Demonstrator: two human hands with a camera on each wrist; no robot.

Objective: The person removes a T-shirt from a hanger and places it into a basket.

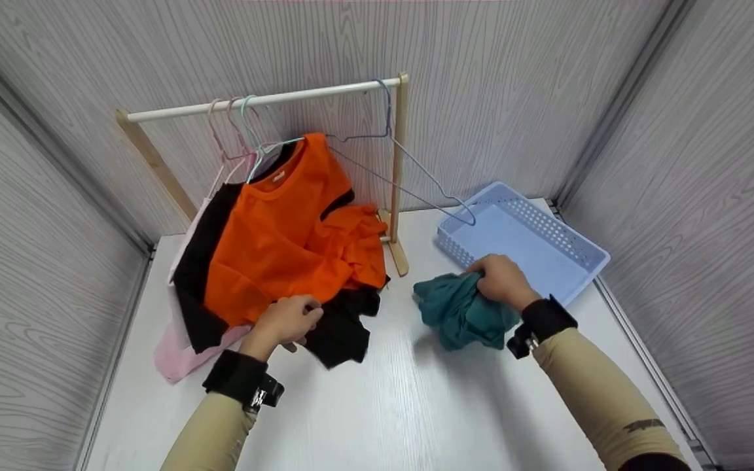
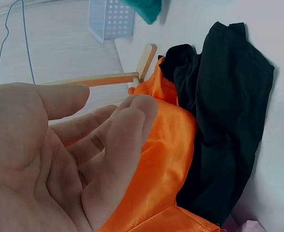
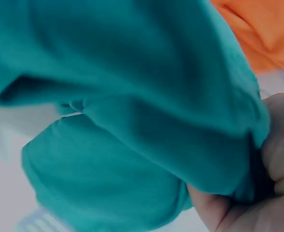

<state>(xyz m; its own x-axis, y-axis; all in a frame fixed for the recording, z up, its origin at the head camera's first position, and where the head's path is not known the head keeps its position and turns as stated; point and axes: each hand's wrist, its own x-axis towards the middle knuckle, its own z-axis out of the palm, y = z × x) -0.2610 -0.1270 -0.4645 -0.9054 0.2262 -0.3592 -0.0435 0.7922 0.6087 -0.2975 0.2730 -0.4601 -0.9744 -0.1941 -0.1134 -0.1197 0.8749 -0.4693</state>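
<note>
A crumpled teal garment (image 1: 462, 311) hangs in folds from my right hand (image 1: 504, 281), whose fingers grip its upper edge just in front of the blue basket. In the right wrist view the teal cloth (image 3: 132, 121) fills most of the picture, and the thumb presses against it. My left hand (image 1: 285, 318) is by the lower hem of an orange shirt (image 1: 272, 229) on a light-green hanger (image 1: 252, 131). Seen from the left wrist, that hand (image 2: 74, 154) has loosely bent fingers and holds nothing. Black cloth (image 1: 344, 327) lies beneath the shirt.
A wooden rack with a white bar (image 1: 324, 91) stands at the back. Pink hangers (image 1: 216, 131) share its left end with black and pale garments. A bare blue hanger (image 1: 390, 134) hangs at the right end, reaching over the blue basket (image 1: 534, 242). Pink cloth (image 1: 177, 353) lies low left.
</note>
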